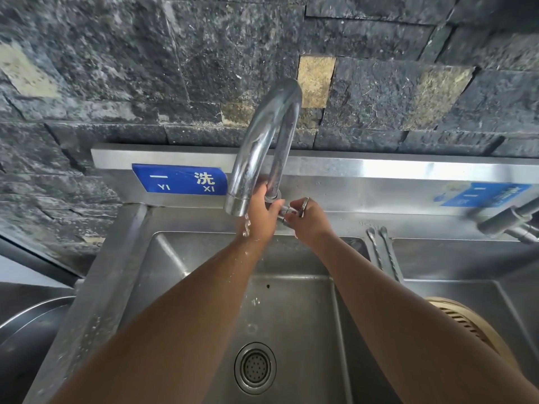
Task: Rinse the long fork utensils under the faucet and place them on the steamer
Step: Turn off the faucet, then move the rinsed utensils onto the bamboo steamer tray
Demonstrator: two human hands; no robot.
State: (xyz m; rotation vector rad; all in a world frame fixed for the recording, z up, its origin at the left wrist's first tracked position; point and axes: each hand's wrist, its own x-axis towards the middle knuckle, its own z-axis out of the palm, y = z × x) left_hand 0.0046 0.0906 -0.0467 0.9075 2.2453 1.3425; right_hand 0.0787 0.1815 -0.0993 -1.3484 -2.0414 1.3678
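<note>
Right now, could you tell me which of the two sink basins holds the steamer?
The right basin: the bamboo steamer sits in it, while the left basin, with the round drain, has none.

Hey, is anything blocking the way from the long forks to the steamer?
Nothing visible. The long forks lie on the sink divider, and the bamboo steamer sits in the right basin near them, with bare steel between. The right forearm hides part of it.

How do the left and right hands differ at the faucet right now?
Left hand grips the faucet pipe at its base; right hand pinches the tap handle. Spout water hits the left wrist, not the right hand. Neither holds the forks, which lie on the sink divider.
</note>
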